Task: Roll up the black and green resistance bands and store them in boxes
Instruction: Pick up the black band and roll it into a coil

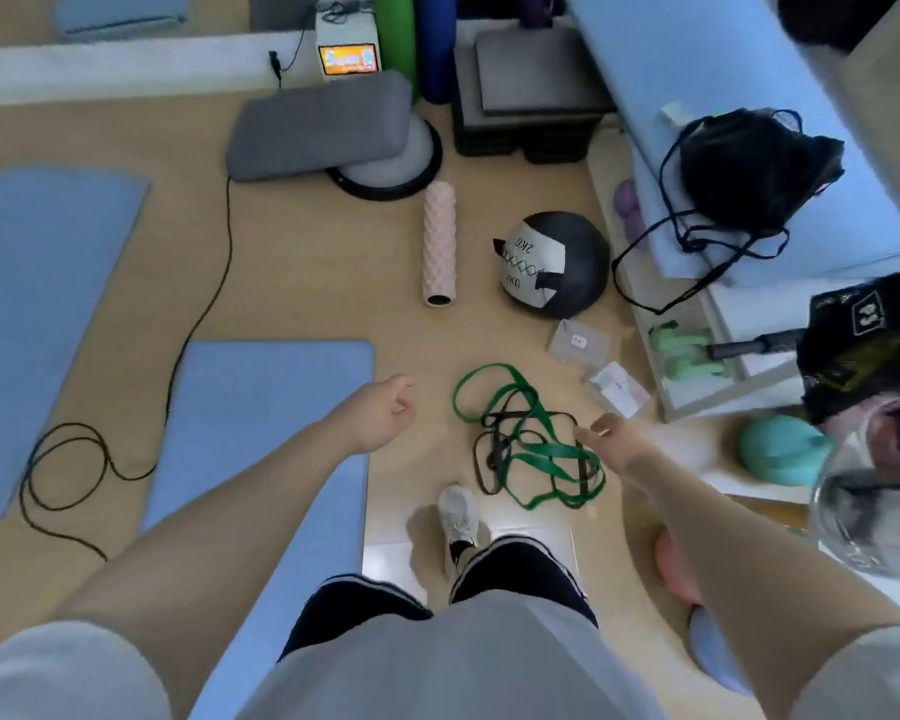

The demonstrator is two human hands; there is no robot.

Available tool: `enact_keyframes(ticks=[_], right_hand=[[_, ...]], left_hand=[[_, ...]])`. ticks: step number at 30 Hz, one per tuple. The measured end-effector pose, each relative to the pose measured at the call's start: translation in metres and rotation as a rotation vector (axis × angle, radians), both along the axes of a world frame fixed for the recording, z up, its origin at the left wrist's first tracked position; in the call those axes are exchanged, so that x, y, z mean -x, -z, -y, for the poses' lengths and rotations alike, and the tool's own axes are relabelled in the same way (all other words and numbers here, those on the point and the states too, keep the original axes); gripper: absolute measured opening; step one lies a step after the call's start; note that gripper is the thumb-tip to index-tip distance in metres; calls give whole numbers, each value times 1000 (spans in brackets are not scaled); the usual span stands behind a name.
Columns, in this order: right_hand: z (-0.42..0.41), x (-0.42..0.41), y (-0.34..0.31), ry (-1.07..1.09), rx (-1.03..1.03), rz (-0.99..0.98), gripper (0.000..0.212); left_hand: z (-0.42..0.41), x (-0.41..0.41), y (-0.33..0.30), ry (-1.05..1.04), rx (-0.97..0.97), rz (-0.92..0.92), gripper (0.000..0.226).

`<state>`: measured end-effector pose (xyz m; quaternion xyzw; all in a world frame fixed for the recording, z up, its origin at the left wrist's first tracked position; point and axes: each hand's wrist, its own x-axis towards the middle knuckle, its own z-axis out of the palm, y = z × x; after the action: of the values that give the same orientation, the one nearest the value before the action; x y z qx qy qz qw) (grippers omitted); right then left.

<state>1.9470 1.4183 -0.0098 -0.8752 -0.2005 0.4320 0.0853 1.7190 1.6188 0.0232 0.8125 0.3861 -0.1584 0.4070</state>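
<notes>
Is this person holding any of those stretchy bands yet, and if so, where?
Nothing is held. The left hand and right hand hang empty above the floor; the green band and black band lie tangled there.

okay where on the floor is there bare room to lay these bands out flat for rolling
Bare wood floor lies between the blue mat and the tangled green band and black band, running up to the pink foam roller. More bare floor lies left of the roller. The right is crowded: medicine ball, two clear boxes, green dumbbells.
</notes>
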Motion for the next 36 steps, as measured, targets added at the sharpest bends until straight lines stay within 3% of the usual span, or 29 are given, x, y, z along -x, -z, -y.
enact_keyframes(ticks=[7,12,17,24,29,36], right_hand=[[-126,-42,-14,-126,-80,-52,48],[-187,-66,-18,-111,-129,-97,49],[-222,-111,-2,136,-104,-108,49],[-263,-146,9,533,0,-83,48],[-255,-138,24,827,-39,-64,38],[-222,-115,96,1017,13,-92,28]], left_hand=[[-112,-71,-3,-40,-30,10,46],[-179,-127,12,54,1,-10,49],[-248,-206,31,267,59,-74,48],[-322,-333,31,800,11,-197,50],[-314,-400,49,1071,3,-234,52],[-256,-426,110,1269,80,-237,50]])
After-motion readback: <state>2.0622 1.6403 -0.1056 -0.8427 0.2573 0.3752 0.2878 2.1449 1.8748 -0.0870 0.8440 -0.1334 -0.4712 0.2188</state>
